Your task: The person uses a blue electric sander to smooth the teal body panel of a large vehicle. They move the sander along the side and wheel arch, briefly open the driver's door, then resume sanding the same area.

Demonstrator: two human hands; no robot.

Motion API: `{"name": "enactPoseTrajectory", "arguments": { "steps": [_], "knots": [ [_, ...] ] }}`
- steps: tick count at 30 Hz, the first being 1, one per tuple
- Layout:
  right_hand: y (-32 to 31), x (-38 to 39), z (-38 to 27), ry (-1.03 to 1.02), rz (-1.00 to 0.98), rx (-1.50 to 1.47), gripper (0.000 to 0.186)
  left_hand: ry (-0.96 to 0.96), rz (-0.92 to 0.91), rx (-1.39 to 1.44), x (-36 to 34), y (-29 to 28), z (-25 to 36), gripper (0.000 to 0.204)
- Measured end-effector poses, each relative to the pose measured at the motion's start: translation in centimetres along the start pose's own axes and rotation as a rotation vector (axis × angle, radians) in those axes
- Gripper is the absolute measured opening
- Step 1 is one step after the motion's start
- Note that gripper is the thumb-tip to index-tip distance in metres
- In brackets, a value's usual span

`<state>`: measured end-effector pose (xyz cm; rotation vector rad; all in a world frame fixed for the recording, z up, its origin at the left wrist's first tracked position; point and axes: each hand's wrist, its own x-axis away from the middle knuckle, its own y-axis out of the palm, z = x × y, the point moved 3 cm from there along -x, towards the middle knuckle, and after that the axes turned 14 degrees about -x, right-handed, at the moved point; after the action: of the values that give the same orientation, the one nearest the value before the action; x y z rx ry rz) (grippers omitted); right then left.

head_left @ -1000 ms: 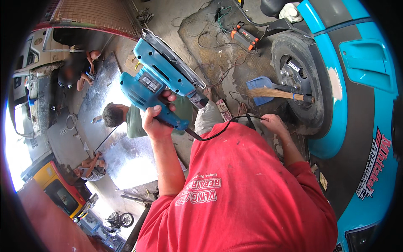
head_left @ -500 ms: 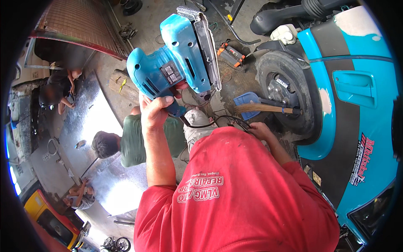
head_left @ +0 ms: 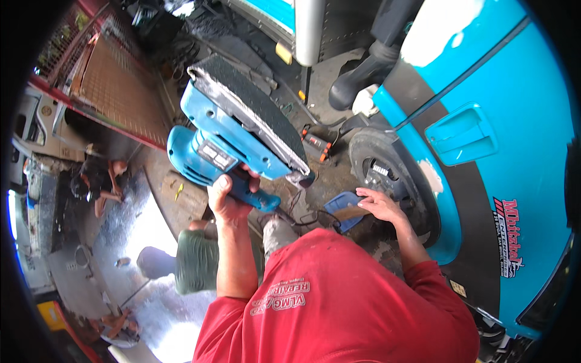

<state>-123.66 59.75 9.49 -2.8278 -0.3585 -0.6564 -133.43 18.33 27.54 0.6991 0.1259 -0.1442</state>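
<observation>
A blue electric sheet sander (head_left: pixel 227 145) is raised in front of me, tilted so its dark sanding sheet (head_left: pixel 254 100) shows. Around its handle my left hand (head_left: pixel 229 202) is closed, the thumb along the near side. From the handle end a black power cord (head_left: pixel 293 221) hangs toward my legs. My right hand (head_left: pixel 381 204) is held out on the other side with nothing in it, fingers stretched. It passes over a broom and a blue dustpan (head_left: pixel 342 202), near a wheel (head_left: pixel 378 175); whether it touches the broom cannot be told.
A turquoise vehicle cab (head_left: pixel 520 121) with a door handle (head_left: pixel 463 134) and pale patches fills the right side. An orange-and-black device (head_left: pixel 316 144) lies on the floor. To the left, a person in a green shirt (head_left: pixel 203 260) and others crouch by a shiny metal sheet (head_left: pixel 142 212).
The sander has tilted, bringing its sanding sheet into fuller view. My right hand has come away from the cord by my waist and stretched forward, its fingers extended. The view has shifted.
</observation>
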Motion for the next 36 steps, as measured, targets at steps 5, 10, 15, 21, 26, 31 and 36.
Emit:
{"name": "enactPoseTrajectory", "arguments": {
  "steps": [5, 10, 15, 21, 26, 31, 36],
  "knots": [
    [-11.4, 12.4, -31.0, -0.84, 0.674, 0.344, 0.054, -0.117, -0.198, -0.112, -6.4, 8.7, -1.5, 0.065],
    [-18.6, 20.9, -52.3, -1.201, 1.116, 1.185, 0.058, -0.093, -0.501, -0.244, -14.3, 14.1, -4.6, 0.078],
    [-24.1, 18.3, -61.6, -0.803, 1.313, 1.412, 0.078, -0.1, -0.584, -0.268, -21.4, 17.2, -7.8, 0.072],
    [-23.7, 11.3, -61.8, -0.561, 1.69, 1.739, 0.078, -0.108, -0.772, -0.246, -29.6, 19.7, -10.4, 0.081],
    [-23.8, 9.9, -62.0, -0.532, 1.748, 1.843, 0.079, -0.052, -0.814, -0.258, -34.9, 21.3, -13.8, 0.087],
    [-24.2, 9.6, -62.2, -0.467, 1.743, 1.951, 0.08, 0.066, -0.753, -0.411, -36.2, 20.6, -15.4, 0.09],
    [-24.4, 9.4, -62.2, -0.387, 1.785, 1.993, 0.083, 0.142, -0.72, -0.507, -35.9, 20.7, -14.9, 0.075]
  ]
}}
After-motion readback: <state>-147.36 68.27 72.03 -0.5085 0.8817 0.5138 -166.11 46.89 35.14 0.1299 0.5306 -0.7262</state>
